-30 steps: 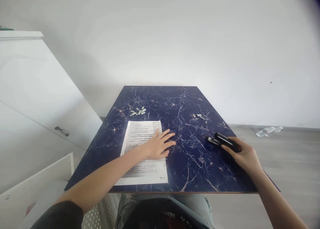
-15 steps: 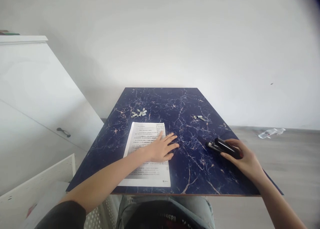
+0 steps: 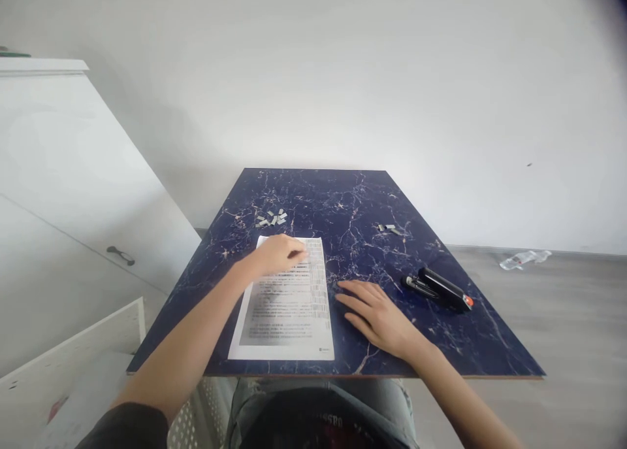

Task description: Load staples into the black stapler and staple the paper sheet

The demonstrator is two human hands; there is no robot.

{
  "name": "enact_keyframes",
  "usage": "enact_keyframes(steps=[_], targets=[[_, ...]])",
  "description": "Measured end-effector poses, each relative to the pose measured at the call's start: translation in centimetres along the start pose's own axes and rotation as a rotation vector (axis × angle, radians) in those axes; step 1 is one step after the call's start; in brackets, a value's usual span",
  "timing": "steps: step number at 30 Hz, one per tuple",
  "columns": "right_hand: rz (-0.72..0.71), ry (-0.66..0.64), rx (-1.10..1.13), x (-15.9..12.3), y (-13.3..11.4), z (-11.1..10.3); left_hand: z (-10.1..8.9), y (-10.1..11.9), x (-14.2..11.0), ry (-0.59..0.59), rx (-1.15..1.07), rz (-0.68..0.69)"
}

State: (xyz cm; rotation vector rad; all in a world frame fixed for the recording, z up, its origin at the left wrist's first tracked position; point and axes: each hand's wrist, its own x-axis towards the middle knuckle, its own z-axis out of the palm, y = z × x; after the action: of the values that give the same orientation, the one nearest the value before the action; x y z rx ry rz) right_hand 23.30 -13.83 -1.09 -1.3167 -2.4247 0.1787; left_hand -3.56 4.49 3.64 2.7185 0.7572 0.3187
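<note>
A printed sheet of paper [image 3: 289,308] lies flat near the front edge of the dark blue marbled table [image 3: 353,200]. My left hand [image 3: 280,254] is over the sheet's upper part, its fingers curled in and partly hidden; whether anything is in them does not show. Just right of the paper, my right hand [image 3: 379,315] rests palm down with fingers stretched out, holding nothing. A black stapler [image 3: 443,291] with an orange-red end lies on the table further right, apart from both hands.
Beyond the paper lies a small pile of staple strips [image 3: 272,219]. A few more strips [image 3: 388,228] lie at the back right. A white cabinet [image 3: 73,194] stands at the left, and a clear plastic wrapper [image 3: 524,260] is on the floor at right.
My right hand has let go of the stapler and moved left to beside the paper. My left hand has moved up and left over the sheet, its spread fingers now curled.
</note>
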Motion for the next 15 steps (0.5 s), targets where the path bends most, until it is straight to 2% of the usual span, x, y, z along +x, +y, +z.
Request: enact_keyframes(steps=[3, 7, 11, 15], targets=[[-0.090, -0.147, 0.008, 2.1, -1.0, 0.1, -1.0, -2.5, -1.1, 0.105, 0.051, -0.106], [-0.109, -0.188, -0.001, 2.7, 0.3, -0.1, -1.1, -4.6, -2.0, 0.088, 0.134, -0.166], [0.009, -0.080, -0.062, 2.1, 2.4, -0.3, -1.6, -5.7, -2.4, 0.112, 0.113, -0.216], [0.146, 0.075, -0.153, 1.7, 3.0, -0.1, -1.8, -6.6, -2.6, 0.178, 0.134, -0.290]])
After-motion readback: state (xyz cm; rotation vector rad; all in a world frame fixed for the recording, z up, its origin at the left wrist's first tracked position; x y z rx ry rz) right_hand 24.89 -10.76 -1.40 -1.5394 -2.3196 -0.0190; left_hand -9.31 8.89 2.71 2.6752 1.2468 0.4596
